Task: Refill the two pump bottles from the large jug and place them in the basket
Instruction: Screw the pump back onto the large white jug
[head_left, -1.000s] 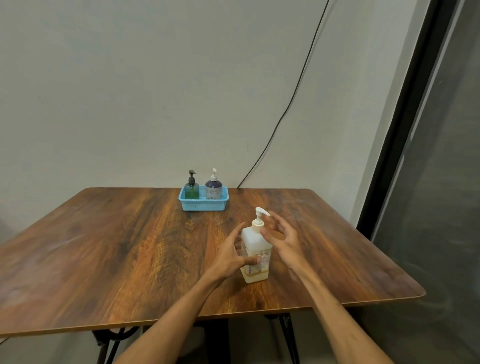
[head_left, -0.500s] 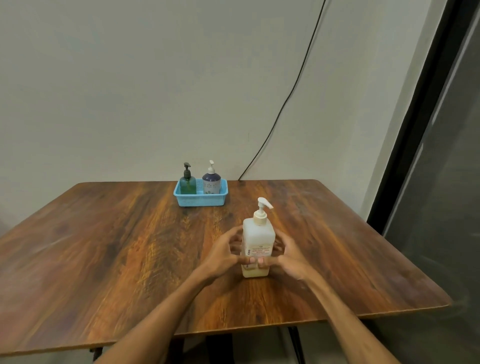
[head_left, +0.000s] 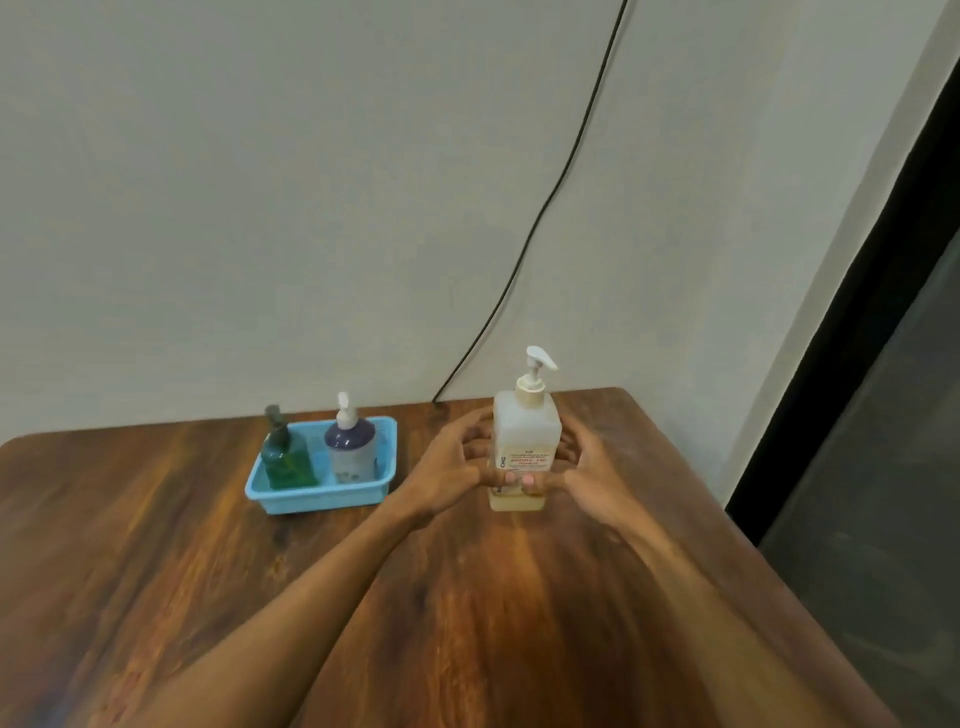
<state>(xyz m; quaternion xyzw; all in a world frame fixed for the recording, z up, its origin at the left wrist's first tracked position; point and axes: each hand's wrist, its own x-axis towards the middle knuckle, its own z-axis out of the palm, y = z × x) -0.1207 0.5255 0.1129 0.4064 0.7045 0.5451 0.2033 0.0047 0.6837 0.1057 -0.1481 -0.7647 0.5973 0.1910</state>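
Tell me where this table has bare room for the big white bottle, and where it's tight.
Bare wood lies left of and in front of the blue basket, and on the table right of the right hand. Tight: the basket, holding the green bottle and purple bottle, and the strip between it and the left hand on the white pump bottle.

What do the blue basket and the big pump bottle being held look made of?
Basket: probably moulded plastic, matte light blue, with faintly gridded walls. Large bottle: seemingly translucent whitish plastic; yellowish liquid shows through near its base.
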